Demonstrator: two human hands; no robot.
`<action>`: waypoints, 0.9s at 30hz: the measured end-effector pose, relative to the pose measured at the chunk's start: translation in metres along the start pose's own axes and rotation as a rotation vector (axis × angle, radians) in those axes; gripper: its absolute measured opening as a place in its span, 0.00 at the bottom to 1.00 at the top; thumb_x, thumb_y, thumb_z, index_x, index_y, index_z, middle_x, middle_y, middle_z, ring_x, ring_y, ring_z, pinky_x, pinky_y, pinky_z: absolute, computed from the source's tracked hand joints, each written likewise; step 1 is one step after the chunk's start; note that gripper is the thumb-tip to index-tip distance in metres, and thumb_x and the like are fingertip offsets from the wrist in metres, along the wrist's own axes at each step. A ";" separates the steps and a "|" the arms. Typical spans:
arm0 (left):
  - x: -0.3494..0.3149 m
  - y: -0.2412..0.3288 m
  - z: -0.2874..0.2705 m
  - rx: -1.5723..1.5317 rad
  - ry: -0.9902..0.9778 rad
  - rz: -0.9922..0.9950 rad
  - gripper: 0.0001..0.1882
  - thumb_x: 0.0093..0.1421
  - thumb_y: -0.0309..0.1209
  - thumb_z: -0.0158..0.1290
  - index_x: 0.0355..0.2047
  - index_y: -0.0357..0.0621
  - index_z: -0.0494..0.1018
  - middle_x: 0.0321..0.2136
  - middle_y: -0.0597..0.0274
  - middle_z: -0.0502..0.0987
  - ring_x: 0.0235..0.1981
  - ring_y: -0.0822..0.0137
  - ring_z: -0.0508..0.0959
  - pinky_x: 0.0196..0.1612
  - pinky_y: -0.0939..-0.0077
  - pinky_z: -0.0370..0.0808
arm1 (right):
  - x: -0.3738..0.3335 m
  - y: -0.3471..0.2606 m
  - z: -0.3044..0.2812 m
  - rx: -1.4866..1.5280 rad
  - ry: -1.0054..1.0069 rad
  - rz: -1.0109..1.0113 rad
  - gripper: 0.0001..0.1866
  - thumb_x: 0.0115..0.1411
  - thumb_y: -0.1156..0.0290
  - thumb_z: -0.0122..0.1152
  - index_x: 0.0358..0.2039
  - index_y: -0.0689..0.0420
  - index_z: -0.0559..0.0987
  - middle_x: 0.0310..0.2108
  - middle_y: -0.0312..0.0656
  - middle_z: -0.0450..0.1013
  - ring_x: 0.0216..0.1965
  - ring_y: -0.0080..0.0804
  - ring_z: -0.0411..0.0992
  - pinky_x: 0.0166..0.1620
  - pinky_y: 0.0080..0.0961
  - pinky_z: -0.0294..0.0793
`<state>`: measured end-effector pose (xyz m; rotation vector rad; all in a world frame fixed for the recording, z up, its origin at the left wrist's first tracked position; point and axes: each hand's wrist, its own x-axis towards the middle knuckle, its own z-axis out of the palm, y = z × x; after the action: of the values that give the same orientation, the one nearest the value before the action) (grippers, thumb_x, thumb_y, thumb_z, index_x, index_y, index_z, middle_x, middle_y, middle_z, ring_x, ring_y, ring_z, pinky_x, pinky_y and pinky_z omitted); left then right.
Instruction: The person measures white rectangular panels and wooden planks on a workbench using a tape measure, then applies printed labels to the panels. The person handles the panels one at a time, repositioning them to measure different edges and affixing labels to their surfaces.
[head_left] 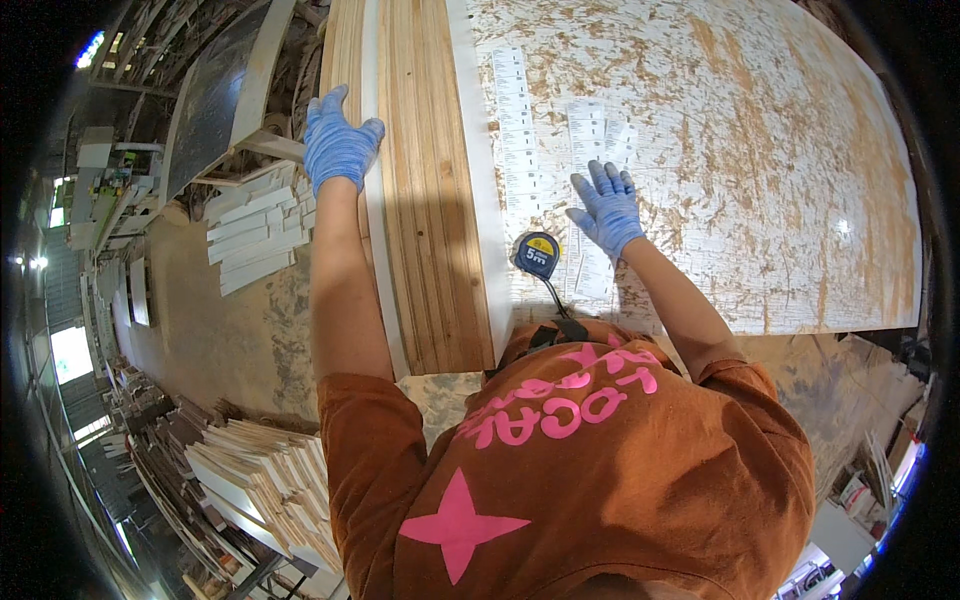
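My left hand (341,140), in a blue glove, rests on the left side of a row of long wooden boards (425,200) with white faces. Its thumb is apart from the fingers. To the right, my right hand (606,208), gloved in blue too, lies with spread fingers over printed paper label strips (586,122) on a scuffed white work surface (780,200). Another long label strip (516,125) lies beside the boards. A blue and yellow tape measure (537,254) sits between the boards and my right hand, a dark strap running from it toward me.
White offcut strips (255,225) are piled on the floor at left, below a dark panel in a wooden frame (215,95). A stack of panels (265,480) stands at the lower left. Boxes and clutter (855,500) are at the lower right.
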<state>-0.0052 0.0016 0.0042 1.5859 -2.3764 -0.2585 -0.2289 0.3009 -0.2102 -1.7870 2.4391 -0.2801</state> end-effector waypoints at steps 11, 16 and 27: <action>-0.002 0.002 -0.001 -0.016 0.026 0.007 0.37 0.50 0.33 0.60 0.62 0.50 0.61 0.65 0.42 0.53 0.66 0.49 0.56 0.65 0.61 0.58 | -0.018 0.047 -0.006 -0.005 0.088 0.170 0.32 0.58 0.45 0.52 0.60 0.46 0.68 0.65 0.52 0.54 0.67 0.55 0.47 0.67 0.51 0.37; -0.003 0.004 0.000 -0.012 0.030 0.010 0.37 0.50 0.33 0.60 0.61 0.46 0.61 0.63 0.43 0.56 0.66 0.50 0.55 0.65 0.61 0.58 | -0.041 0.061 -0.022 -0.079 0.132 0.294 0.30 0.58 0.46 0.52 0.59 0.45 0.70 0.64 0.51 0.55 0.66 0.55 0.47 0.66 0.52 0.37; -0.003 0.001 0.000 -0.074 0.039 0.038 0.37 0.49 0.31 0.60 0.61 0.47 0.62 0.64 0.44 0.56 0.65 0.50 0.56 0.65 0.62 0.58 | -0.082 0.093 -0.009 0.031 0.260 0.541 0.29 0.57 0.47 0.54 0.57 0.45 0.71 0.64 0.53 0.56 0.66 0.54 0.49 0.66 0.50 0.42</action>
<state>-0.0046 0.0050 0.0045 1.4972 -2.3372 -0.3015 -0.2931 0.4068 -0.2228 -1.0654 2.9518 -0.5138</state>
